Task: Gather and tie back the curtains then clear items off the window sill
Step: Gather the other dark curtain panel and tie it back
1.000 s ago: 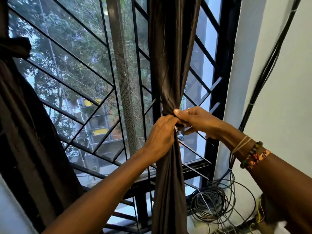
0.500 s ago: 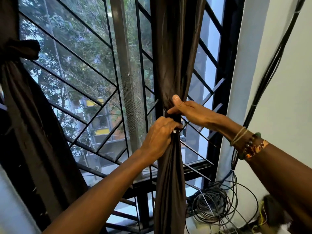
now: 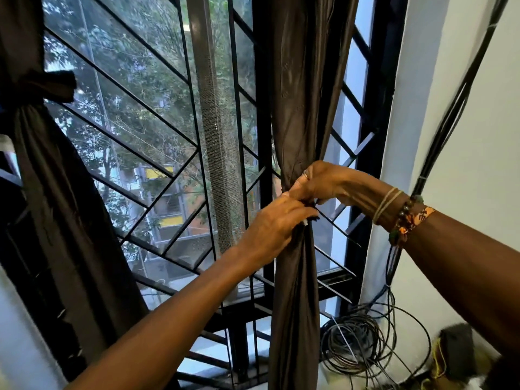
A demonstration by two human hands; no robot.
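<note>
A dark brown curtain (image 3: 304, 88) hangs bunched into a narrow column in front of the barred window. My left hand (image 3: 274, 225) grips the gathered cloth at its waist, fingers curled round it. Just above, my right hand (image 3: 318, 182) pinches the same bunch, a ring on one finger and bracelets on the wrist. Something thin and pale shows between the two hands; I cannot tell what it is. A second dark curtain (image 3: 53, 175) at the left is tied back with a dark band (image 3: 45, 85).
Black window bars (image 3: 157, 116) and a mesh-covered upright (image 3: 213, 136) fill the middle. A coil of black cables (image 3: 357, 342) lies at the lower right, with cables running up the white wall (image 3: 478, 114). A dark object (image 3: 455, 350) sits at the bottom right.
My right hand came down from the cloth above onto the bunch and now pinches it against the left hand. The view shifted slightly right.
</note>
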